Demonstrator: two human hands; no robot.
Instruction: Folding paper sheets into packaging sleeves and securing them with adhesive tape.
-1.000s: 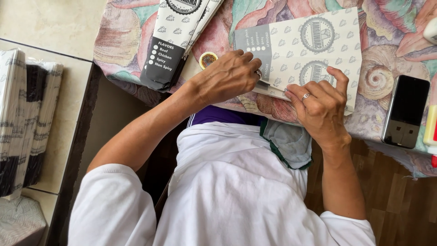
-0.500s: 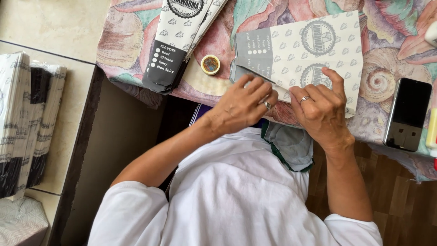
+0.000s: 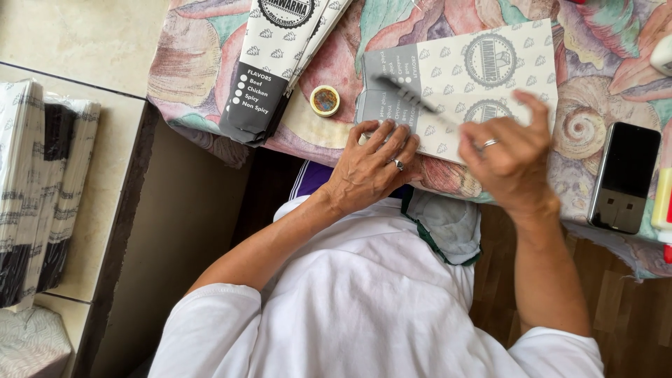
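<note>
A flat grey-and-white patterned paper bag lies on the shell-print tablecloth. My left hand presses flat on the bag's near left corner, a ring on one finger. My right hand hovers over the bag's near edge, blurred by motion. It pinches a thin dark brush-like stick that points up and left across the bag. A small round open pot sits just left of the bag.
A second folded bag with a black end lies at the table's far left. A dark phone and a pale bottle rest at the right edge. Stacked folded bags stand on the tiled floor to the left.
My left hand came down from the bag's upper left to press on its near left corner. My right hand lifted off the near edge and now swings the thin stick over the bag.
</note>
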